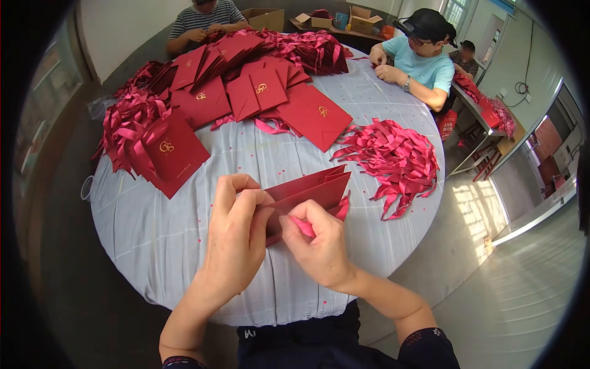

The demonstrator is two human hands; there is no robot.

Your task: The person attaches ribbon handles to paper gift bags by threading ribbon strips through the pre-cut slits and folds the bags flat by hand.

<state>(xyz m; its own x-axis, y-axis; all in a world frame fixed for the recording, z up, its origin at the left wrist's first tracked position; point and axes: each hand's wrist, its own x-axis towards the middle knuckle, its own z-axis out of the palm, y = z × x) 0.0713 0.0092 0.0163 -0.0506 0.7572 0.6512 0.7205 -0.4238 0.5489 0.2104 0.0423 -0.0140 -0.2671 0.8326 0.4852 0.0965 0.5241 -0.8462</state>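
Note:
A dark red paper bag [313,192] is held up over the near part of the table, its open top edge facing up and away to the right. My left hand [235,230] grips its left end between thumb and bent fingers. Against the bag's near side, my right hand [319,243] pinches a pink ribbon [303,226]. More ribbon shows behind the right fingers, beside the bag. Where the ribbon meets the bag is hidden by my fingers.
A round table with a pale cloth [239,277] carries a pile of red bags [233,80] at the back left and loose pink ribbons [396,163] at right. A person in light blue [424,67] and a person in stripes [206,24] sit across, hands busy.

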